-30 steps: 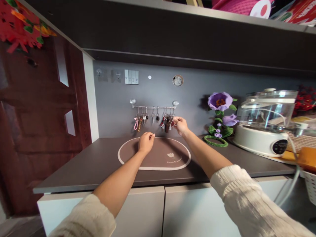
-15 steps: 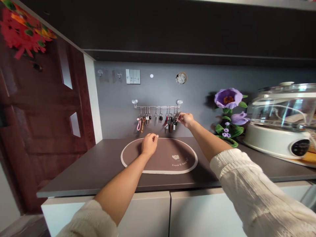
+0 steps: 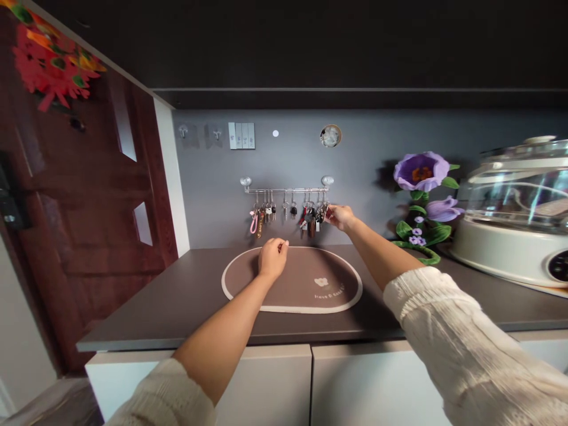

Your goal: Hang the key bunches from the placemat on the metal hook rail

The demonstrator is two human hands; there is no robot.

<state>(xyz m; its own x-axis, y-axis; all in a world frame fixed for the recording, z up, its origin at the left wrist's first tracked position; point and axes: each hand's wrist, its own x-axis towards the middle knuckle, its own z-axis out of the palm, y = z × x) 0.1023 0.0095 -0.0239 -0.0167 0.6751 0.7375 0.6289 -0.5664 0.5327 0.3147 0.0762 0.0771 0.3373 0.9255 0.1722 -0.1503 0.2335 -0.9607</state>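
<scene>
A clear key rack is fixed to the grey wall, with several bunches of keys hanging from it. At its right end, my right hand is closed, fingertips pinching a key bunch with a dark red tag. Close beside it hang dark key fobs and keys. Toward the rack's left end are keys with a pink strap. My left hand hovers over or rests at the brown oval mat; I cannot tell which. Its fingers are curled shut, and nothing shows in them.
Purple artificial flowers stand on the counter to the right, beside a white appliance with a clear cover. A dark cabinet overhangs the wall. On the left is a dark red door. Small hooks are on the wall.
The whole view has shifted slightly, so the scene sits a little further right. My right hand remains at the rack's right end and my left hand stays curled above the mat.
</scene>
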